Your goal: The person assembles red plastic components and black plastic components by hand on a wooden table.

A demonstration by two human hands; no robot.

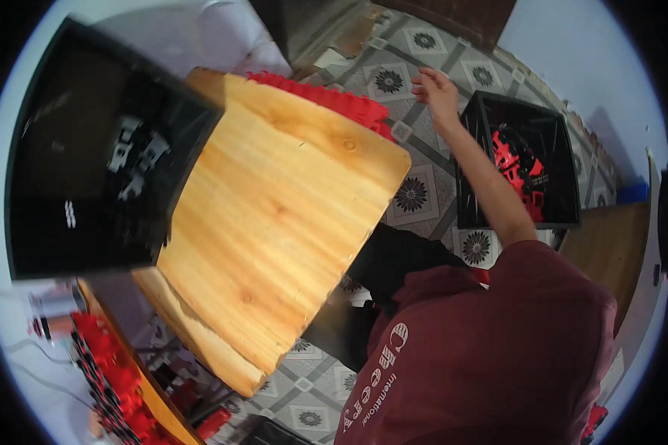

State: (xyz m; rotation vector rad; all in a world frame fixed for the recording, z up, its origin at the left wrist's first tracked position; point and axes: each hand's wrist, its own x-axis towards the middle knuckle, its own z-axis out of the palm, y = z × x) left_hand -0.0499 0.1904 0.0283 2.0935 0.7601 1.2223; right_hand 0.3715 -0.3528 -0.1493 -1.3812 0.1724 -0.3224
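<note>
My right hand [436, 90] is stretched out over the tiled floor, past the far right corner of a wooden table [274, 200]. Its fingers are loosely bent and a little apart, with nothing seen in them. Below the same arm, on the floor, stands a black bin [476, 111] with red and black plastic parts [523, 167] inside. My left hand does not show. A blurred brown patch by my lap is too smeared to make out. At the table's left end is a large black bin [67, 170] with a few grey-white plastic parts [152, 152] in it.
Red plastic parts [334, 100] line the table's far edge. At lower left, red and black parts [115, 378] crowd a second, orange-edged surface, with cables beside it. A brown wooden panel [608, 245] and a blue object [633, 193] stand by the right wall.
</note>
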